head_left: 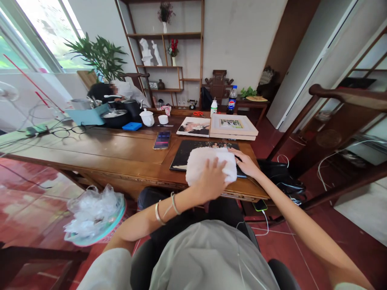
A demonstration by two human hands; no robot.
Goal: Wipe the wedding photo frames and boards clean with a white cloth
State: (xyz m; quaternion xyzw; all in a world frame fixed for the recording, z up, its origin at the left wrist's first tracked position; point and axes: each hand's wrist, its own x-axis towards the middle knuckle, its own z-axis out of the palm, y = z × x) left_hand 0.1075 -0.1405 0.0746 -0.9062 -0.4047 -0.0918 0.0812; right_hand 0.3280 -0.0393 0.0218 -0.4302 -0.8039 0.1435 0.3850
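Observation:
A thick white towel (196,161) lies folded on a dark photo board (181,155) at the table's front edge. My left hand (213,175) is on top of the towel, its fingers spread over the cloth and slightly blurred. Beside the towel's right edge, my right hand (245,163) rests on the board's right side with fingers stretched out; its fingertips are close to the towel. Much of the board is hidden beneath the towel, though small printed figures show along its far edge.
Behind the board are a picture print (193,131) and a white framed picture (250,129). A phone (162,140), white teapot (147,117), milk bottle (214,108) and cola bottle (232,100) stand around. A bag-filled basket (116,225) is on the floor. Another person (128,90) leans at the far left.

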